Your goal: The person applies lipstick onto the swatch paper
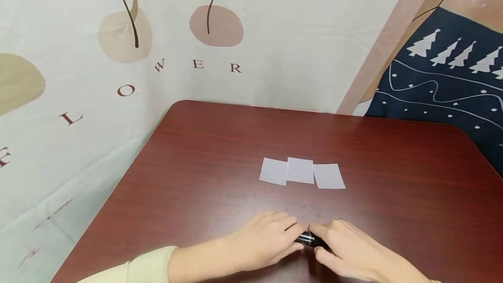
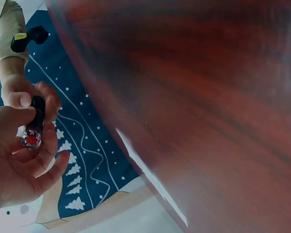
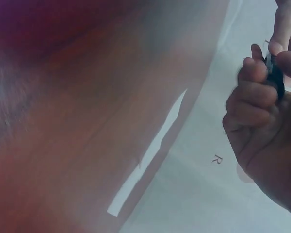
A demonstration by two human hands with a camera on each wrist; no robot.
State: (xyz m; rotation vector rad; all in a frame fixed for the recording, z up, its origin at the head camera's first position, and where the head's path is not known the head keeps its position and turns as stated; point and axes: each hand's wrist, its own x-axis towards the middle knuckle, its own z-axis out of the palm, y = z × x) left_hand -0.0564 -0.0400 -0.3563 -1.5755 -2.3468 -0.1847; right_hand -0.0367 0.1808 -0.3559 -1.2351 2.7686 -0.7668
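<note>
I have a small black cylinder (image 1: 312, 239) spanned between my two hands, its middle bare in the gap and its ends within my fingers. My left grip (image 1: 267, 237) is closed round the clear end (image 2: 32, 139), which shows red inside, with the thumb laid along the black body; my right grip (image 1: 351, 248) is curled round the opposite end, the two hands just beside each other. Beyond them, three white paper squares (image 1: 301, 170) lie in a slightly uneven row on the reddish-brown surface (image 1: 212, 165). A strip of wood separates my fingers from the papers, and more runs behind them to the far edge. There is broad room to either side, the left edge slanting down along a white flower-print cloth (image 1: 275, 56), the rounded far-right corner meeting a navy tree-print cloth (image 1: 444, 86).
</note>
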